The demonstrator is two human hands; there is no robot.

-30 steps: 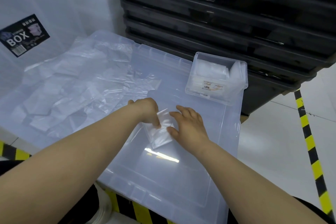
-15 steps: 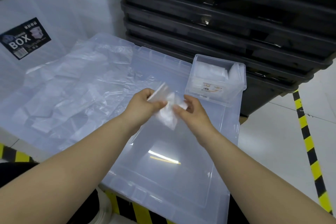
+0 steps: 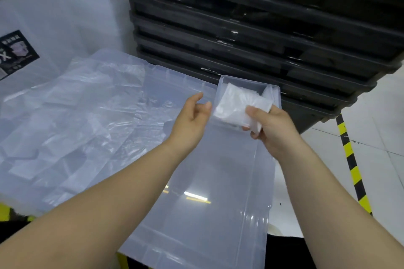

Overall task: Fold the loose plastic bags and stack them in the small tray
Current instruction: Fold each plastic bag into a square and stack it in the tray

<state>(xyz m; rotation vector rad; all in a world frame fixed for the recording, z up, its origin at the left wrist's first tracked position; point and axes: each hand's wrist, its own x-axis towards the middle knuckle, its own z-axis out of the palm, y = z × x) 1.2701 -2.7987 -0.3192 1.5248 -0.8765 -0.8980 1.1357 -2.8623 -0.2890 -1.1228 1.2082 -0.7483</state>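
Your right hand (image 3: 274,130) grips a folded bag (image 3: 237,108), thumb on top and fingers curled under its near edge, and holds it over the near side of the small tray (image 3: 251,82). The bag hides most of the tray's opening, so whether it already rests on anything inside cannot be told. More folded plastic (image 3: 267,94) stands against the tray's right wall. Your left hand (image 3: 192,117) hovers just left of the tray with its fingers loosely spread, thumb apart from the index finger (it holds nothing and touches nothing). The tray sits at the far right corner of a clear storage lid (image 3: 218,181), which spreads under both your forearms. The loose plastic bags (image 3: 76,120) lie crumpled and overlapping on the left, well apart from the tray. Stacked black crates (image 3: 262,28) rise just behind the tray.
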